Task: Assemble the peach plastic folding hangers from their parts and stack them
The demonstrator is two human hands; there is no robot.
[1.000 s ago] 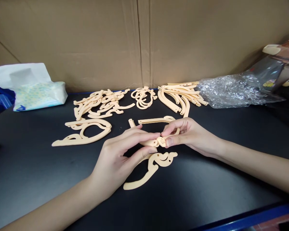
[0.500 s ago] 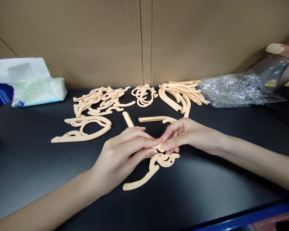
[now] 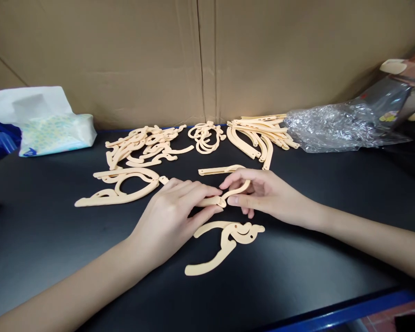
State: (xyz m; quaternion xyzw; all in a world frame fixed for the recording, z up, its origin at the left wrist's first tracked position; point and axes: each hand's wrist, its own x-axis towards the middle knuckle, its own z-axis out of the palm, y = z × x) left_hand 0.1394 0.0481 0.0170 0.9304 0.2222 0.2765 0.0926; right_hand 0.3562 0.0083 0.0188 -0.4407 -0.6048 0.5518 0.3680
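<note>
My left hand (image 3: 180, 207) is closed on a beige plastic hanger arm (image 3: 209, 201), whose end sticks out between thumb and fingers. Most of that arm is hidden under the palm. At its end sits a thin curved hanger hook (image 3: 240, 189), and my right hand (image 3: 269, 193) pinches this hook, thumb in front and fingers behind. The two pieces meet between my fingertips; whether they are joined I cannot tell. Just below lies a partly assembled folding hanger (image 3: 228, 240) with one long curved arm toward me. Behind my right hand rests another hanger arm (image 3: 214, 170).
Farther back lie a pile of hanger centre pieces (image 3: 145, 143), a small heap of hooks (image 3: 206, 137) and a stack of arms (image 3: 259, 133). Left of my hands is a folded hanger (image 3: 124, 189). A tissue pack (image 3: 57, 133) and clear plastic bag (image 3: 335, 127) flank them.
The hook now stands out from the arm's end, where fingers covered it before. My left hand has shifted slightly left and up. The hanger below has slid a little right.
</note>
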